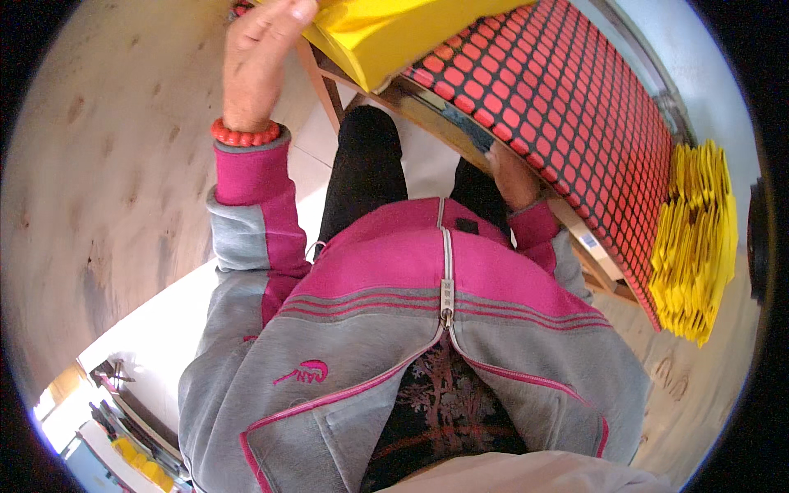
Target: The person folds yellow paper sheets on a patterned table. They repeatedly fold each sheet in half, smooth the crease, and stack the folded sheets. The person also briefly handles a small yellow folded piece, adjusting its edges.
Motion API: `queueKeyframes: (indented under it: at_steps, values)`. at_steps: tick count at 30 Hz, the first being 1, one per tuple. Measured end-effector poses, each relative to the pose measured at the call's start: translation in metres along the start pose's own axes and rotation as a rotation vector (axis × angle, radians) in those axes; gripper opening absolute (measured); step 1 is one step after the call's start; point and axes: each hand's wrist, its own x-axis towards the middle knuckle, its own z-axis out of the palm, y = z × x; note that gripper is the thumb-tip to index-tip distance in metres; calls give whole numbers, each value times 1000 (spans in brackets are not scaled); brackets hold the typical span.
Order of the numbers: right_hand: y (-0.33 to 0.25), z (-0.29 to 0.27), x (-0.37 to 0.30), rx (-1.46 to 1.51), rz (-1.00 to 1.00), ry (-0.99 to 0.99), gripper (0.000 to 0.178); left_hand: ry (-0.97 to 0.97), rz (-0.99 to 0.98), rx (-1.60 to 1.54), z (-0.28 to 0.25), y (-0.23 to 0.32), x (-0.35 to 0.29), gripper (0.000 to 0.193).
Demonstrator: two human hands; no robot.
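At the upper left, my left hand [259, 62], with a red bead bracelet at the wrist, is raised at the edge of a bright yellow sheet-like piece [378, 37]. Its fingers are bent together against that edge, and the top of the picture cuts off part of the grip. The yellow piece lies over the near corner of a table covered in red-and-black checked cloth [567, 99]. Lower down, my right hand [514, 177] is at the table's front edge, beside a dark blue item [464, 127] under the top. Its fingers are partly hidden there.
A thick stack of folded yellow pieces [694, 242] stands at the table's right end. Wooden table legs [325, 86] rise near my knees. A pale, stained wood-like surface [123, 164] fills the left side. More yellow items [140, 462] show at the lower left.
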Motion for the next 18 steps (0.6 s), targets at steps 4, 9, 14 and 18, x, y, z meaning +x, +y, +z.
queueKeyframes:
  at_steps: [4, 9, 14, 18]
  values:
    - [-20, -26, 3, 103, 98, -229, 32, -142, 124, 288, -14, -6, 7, 39]
    - [-70, -107, 17, 443, -224, -295, 27, -148, 119, 300, -22, -13, 7, 37]
    - [-113, -186, 93, 600, -558, -4, 14, -171, 154, 329, -19, -10, 7, 39]
    - [-136, -196, 174, 522, -663, 297, 17, -150, 100, 229, -16, -6, 6, 40]
